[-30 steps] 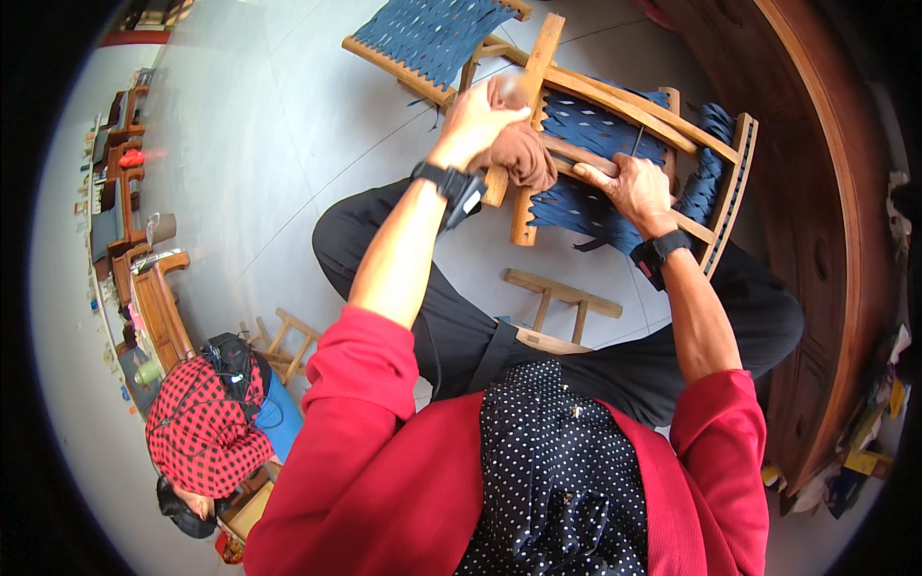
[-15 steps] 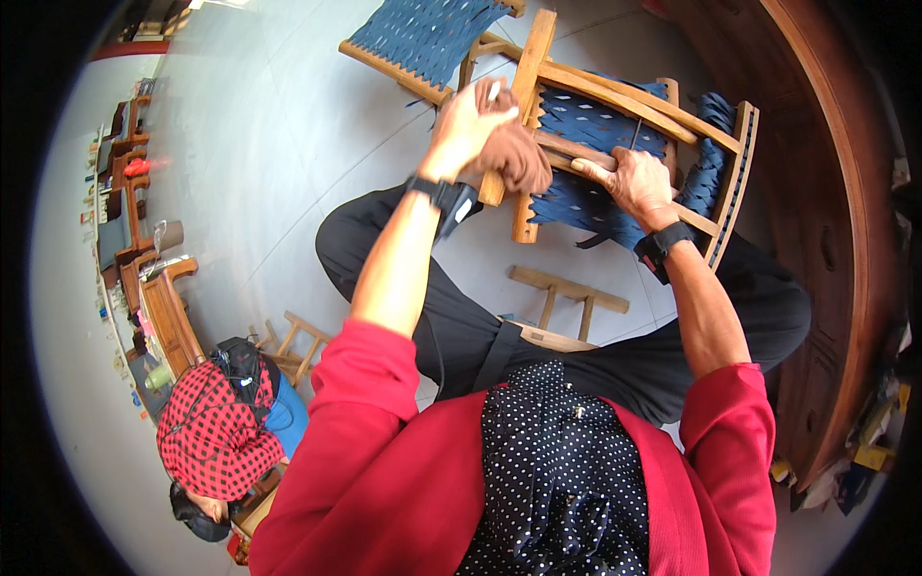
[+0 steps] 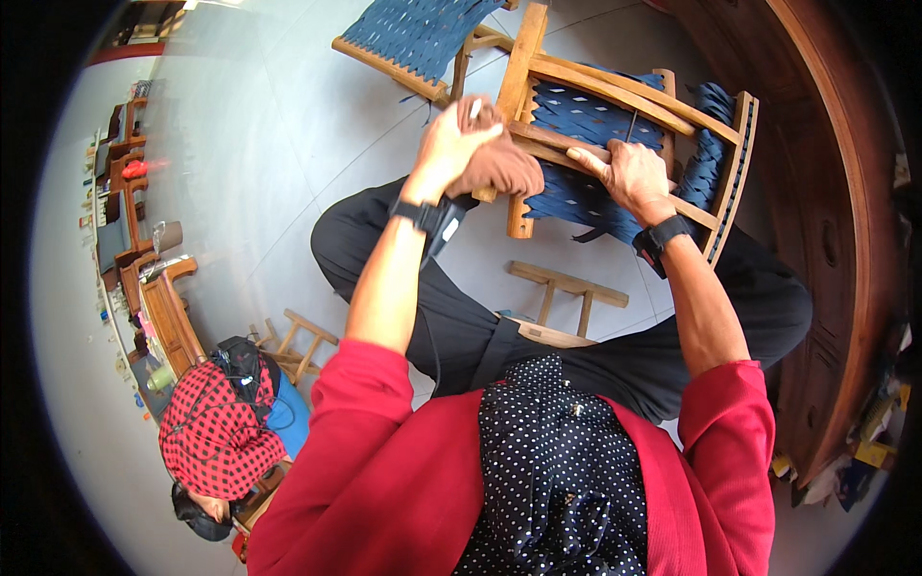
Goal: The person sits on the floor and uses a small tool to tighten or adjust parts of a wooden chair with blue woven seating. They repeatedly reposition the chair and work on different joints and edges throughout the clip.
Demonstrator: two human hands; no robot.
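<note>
A wooden folding chair (image 3: pixel 523 62) with blue woven straps (image 3: pixel 595 115) lies tipped in front of my knees. My left hand (image 3: pixel 444 152) is closed on a bunched brown cloth (image 3: pixel 504 171), which sits at the near left end of the chair's frame. A small white spot shows at the top of that hand. My right hand (image 3: pixel 634 180) grips one of the chair's wooden rails, its thumb lying along the wood and the other fingers partly hidden. Beside its knuckles a thin dark rod or strap crosses the weave.
Under my legs is a low wooden stool (image 3: pixel 569 286). A dark wooden cabinet (image 3: pixel 816 288) stands close on the right. At the lower left a person in a red checked top (image 3: pixel 216 422) bends near another small wooden frame (image 3: pixel 303 346). Wooden furniture (image 3: pixel 168 317) lines the left wall.
My left hand and the brown cloth have moved a little left and toward me. The chair has shifted slightly left, while my right hand keeps its hold on the rail.
</note>
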